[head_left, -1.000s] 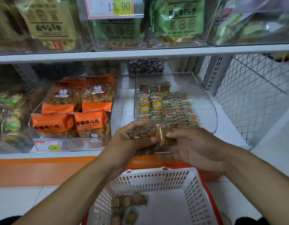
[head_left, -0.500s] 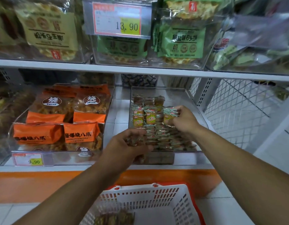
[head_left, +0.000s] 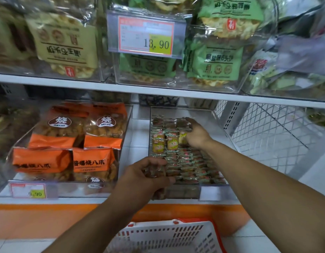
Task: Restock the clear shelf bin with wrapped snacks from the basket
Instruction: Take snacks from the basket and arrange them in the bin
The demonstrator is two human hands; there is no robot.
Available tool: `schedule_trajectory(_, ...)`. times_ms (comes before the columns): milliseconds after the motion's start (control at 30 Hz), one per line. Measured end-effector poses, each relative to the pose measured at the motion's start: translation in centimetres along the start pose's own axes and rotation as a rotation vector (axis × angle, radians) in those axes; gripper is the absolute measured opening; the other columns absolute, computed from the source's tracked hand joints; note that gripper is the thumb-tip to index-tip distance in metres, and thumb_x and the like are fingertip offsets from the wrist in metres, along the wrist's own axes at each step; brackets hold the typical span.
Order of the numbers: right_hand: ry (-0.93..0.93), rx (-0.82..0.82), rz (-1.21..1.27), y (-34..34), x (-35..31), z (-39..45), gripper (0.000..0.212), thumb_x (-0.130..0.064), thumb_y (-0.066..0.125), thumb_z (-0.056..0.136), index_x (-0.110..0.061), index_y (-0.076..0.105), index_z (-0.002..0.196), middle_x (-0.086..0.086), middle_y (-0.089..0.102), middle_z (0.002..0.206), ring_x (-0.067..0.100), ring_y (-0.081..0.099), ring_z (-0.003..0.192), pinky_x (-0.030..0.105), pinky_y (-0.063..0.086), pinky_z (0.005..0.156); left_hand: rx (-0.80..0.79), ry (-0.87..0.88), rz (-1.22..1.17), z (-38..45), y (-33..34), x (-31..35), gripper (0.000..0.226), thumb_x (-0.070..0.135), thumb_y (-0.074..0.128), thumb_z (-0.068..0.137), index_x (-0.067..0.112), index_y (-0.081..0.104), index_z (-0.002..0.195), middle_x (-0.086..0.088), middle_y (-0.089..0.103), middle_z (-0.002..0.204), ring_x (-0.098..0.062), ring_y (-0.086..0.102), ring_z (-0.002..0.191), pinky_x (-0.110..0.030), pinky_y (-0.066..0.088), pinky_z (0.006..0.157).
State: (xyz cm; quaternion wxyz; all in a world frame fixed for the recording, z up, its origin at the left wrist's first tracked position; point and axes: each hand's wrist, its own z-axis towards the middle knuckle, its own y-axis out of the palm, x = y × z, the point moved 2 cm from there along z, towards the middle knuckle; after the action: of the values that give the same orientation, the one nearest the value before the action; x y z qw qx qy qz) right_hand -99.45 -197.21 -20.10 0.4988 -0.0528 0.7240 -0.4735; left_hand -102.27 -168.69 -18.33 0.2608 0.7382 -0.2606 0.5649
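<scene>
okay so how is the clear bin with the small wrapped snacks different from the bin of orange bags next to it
The clear bin holds many small wrapped snacks packed in rows, while the orange-bag bin holds a few large orange bags. The right hand reaches into the clear bin's back rows; no hand touches the orange-bag bin. The orange-bag bin's front carries a 9.90 price tag; the clear bin's front label is unreadable. Both are transparent and sit on the same shelf.

We lose the white slatted plastic basket (head_left: 169, 238) at the bottom edge — its contents blur; the small shelf price tag (head_left: 28, 191) — unreadable.
</scene>
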Motion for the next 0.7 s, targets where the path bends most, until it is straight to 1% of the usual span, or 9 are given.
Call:
schedule_trajectory(133, -0.067, -0.104, -0.25, 0.1, -0.7, 0.4, 0.078, -0.012, 0.05, 0.093, -0.034, 0.017, 0.16, 0.013, 0.036, 0.16, 0.031, 0.061, 0.09, 0.036, 0.049, 0.071, 0.011, -0.001, 0.0, -0.1, 0.2, 0.1, 0.038, 0.01, 0.09, 0.071, 0.024, 0.075, 0.103, -0.016, 0.077, 0.087, -0.025, 0.065, 0.059, -0.03, 0.053, 0.056)
schedule_trajectory(300, -0.085, -0.107, -0.358, 0.6, -0.9, 1.1, 0.071, -0.019, 0.05, 0.093, -0.037, 0.028, 0.157, 0.017, 0.044, 0.15, 0.033, 0.064, 0.099, 0.029, 0.046, 0.069, 0.009, -0.013, -0.039, -0.1, 0.2, 0.1, 0.037, 0.008, 0.089, 0.071, 0.022, 0.075, 0.102, -0.011, 0.076, 0.077, -0.024, 0.064, 0.056, -0.027, 0.052, 0.053)
schedule_trajectory(367, -0.074, -0.123, -0.389, 0.8, -1.3, 1.1, 0.067, -0.019, 0.047, 0.096, -0.036, 0.027, 0.158, 0.017, 0.041, 0.152, 0.035, 0.061, 0.11, 0.032, 0.051, 0.08, 0.0, -0.025, -0.069, -0.1, 0.2, 0.2, 0.037, 0.012, 0.092, 0.068, 0.024, 0.076, 0.1, -0.012, 0.076, 0.082, -0.026, 0.066, 0.061, -0.034, 0.058, 0.061)
schedule_trajectory(433, -0.073, -0.15, -0.427, 0.5, -1.7, 0.6, 0.068, -0.017, 0.046, 0.098, -0.035, 0.023, 0.159, 0.014, 0.025, 0.164, 0.037, 0.045, 0.136, 0.036, 0.047, 0.103, -0.029, -0.042, -0.131, -0.3, 0.2, 0.4, 0.042, 0.021, 0.093, 0.061, 0.023, 0.077, 0.1, -0.017, 0.074, 0.082, -0.027, 0.066, 0.064, -0.041, 0.062, 0.07)
schedule_trajectory(500, -0.104, -0.125, -0.432, -0.4, -2.5, -0.6, 0.071, -0.013, 0.049, 0.097, -0.03, 0.021, 0.16, 0.008, 0.014, 0.169, 0.03, 0.018, 0.154, 0.035, 0.036, 0.115, -0.057, -0.077, -0.224, -0.3, 0.2, 0.5, 0.049, 0.025, 0.09, 0.06, 0.018, 0.076, 0.107, -0.022, 0.072, 0.083, -0.028, 0.068, 0.069, -0.047, 0.063, 0.081)
schedule_trajectory(533, -0.133, -0.078, -0.41, -1.1, -3.0, -1.6, 0.073, -0.01, 0.051, 0.095, -0.028, 0.022, 0.16, 0.006, 0.015, 0.168, 0.028, 0.018, 0.154, 0.033, 0.037, 0.114, -0.059, -0.097, -0.281, -0.2, 0.2, 0.6, 0.047, 0.024, 0.089, 0.064, 0.015, 0.076, 0.107, -0.022, 0.072, 0.086, -0.029, 0.071, 0.074, -0.05, 0.062, 0.084)
schedule_trajectory(600, -0.202, 0.051, -0.299, -2.6, -4.2, -4.5, 0.07, -0.009, 0.054, 0.092, -0.031, 0.033, 0.155, 0.007, 0.029, 0.162, 0.024, 0.048, 0.137, 0.026, 0.05, 0.095, -0.057, -0.118, -0.423, -0.1, 0.1, 0.8, 0.029, 0.021, 0.082, 0.072, 0.011, 0.079, 0.1, -0.02, 0.072, 0.091, -0.03, 0.073, 0.083, -0.049, 0.062, 0.081)
schedule_trajectory(633, -0.26, 0.096, -0.194, -3.0, -4.6, -6.4, 0.062, -0.012, 0.054, 0.094, -0.036, 0.041, 0.149, 0.007, 0.043, 0.15, 0.016, 0.064, 0.114, 0.02, 0.052, 0.077, -0.063, -0.119, -0.502, -0.1, 0.0, 0.8, 0.024, 0.018, 0.078, 0.074, 0.009, 0.08, 0.097, -0.019, 0.073, 0.093, -0.032, 0.073, 0.088, -0.048, 0.062, 0.081)
schedule_trajectory(700, -0.381, 0.09, 0.029, -3.1, -5.5, -11.1, 0.036, -0.029, 0.059, 0.096, -0.047, 0.055, 0.127, -0.006, 0.061, 0.12, 0.002, 0.066, 0.076, 0.015, 0.046, 0.056, -0.096, -0.105, -0.627, -0.2, -0.2, 0.8, 0.031, 0.012, 0.067, 0.074, 0.002, 0.077, 0.101, -0.022, 0.073, 0.101, -0.04, 0.069, 0.102, -0.053, 0.06, 0.087)
